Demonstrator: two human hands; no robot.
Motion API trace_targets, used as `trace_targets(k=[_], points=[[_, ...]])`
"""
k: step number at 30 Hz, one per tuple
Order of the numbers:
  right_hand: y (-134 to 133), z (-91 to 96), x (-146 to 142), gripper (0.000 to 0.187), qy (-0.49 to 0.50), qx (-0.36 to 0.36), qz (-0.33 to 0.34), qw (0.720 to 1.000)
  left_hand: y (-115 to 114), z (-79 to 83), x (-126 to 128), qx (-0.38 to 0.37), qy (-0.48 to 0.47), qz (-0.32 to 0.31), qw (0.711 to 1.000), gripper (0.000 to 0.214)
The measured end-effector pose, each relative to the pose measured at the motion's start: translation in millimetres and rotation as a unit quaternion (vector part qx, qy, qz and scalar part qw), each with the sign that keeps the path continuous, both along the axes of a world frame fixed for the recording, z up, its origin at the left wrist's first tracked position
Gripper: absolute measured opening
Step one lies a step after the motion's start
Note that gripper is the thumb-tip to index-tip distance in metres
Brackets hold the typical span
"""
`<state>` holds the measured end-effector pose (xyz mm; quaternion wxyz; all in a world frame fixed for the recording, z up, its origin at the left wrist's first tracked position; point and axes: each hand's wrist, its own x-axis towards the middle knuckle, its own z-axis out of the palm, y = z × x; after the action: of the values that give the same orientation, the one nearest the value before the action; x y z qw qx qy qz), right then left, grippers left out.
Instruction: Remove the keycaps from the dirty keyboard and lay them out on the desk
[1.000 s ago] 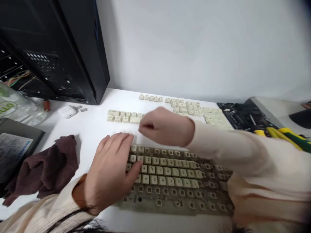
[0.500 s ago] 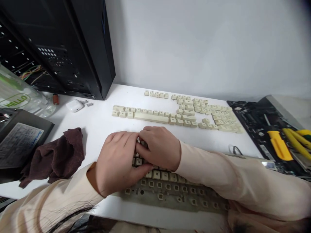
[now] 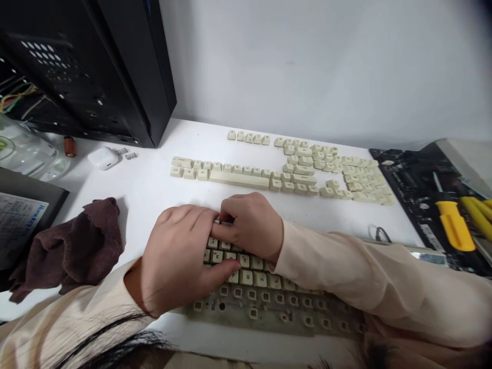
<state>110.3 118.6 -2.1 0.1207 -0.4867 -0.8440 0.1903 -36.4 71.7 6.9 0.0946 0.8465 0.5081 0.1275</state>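
Left hand [image 3: 175, 256] lies half open across my yellowed keyboard [image 3: 269, 312], fingers spread over the keys and thumb stretched out along them, with nothing visibly gripped. Right hand [image 3: 249, 225] sits curled against it, knuckles up, fingertips [image 3: 224, 216] down among the keys near the board's upper left. Whether those fingertips have hold of a key I cannot tell; the hands cover that spot.

The grimy keyboard sits on a white desk [image 3: 146, 200] directly in front of me, its lower rows showing bare stems and its middle rows carrying their caps. Beyond my hands, loose cream keycaps [image 3: 300, 177], a long space bar [image 3: 238, 179] among them, stand in neat rows on the desk, well apart from the board.

To my left, a crumpled brown cloth [image 3: 73, 251] lies beside my wrist. Farther back stand a black computer tower [image 3: 96, 77] and a white earbud case [image 3: 103, 158] with a tiny spring [image 3: 131, 156] next to it. To the right, a yellow-handled tool [image 3: 455, 225] rests on a black circuit board [image 3: 407, 179].
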Motion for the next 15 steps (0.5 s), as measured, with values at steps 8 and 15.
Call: trace_targets(k=[8, 15], points=[[-9.1, -1.2, 5.9, 0.027, 0.13, 0.077, 0.014, 0.988, 0.8, 0.8, -1.3, -0.017, 0.001, -0.008, 1.0, 0.046], [-1.4, 5.3, 8.9, 0.024, 0.24, -0.02, 0.004, 0.97, -0.4, 1.3, -2.0, -0.028, -0.02, 0.001, 0.999, 0.044]])
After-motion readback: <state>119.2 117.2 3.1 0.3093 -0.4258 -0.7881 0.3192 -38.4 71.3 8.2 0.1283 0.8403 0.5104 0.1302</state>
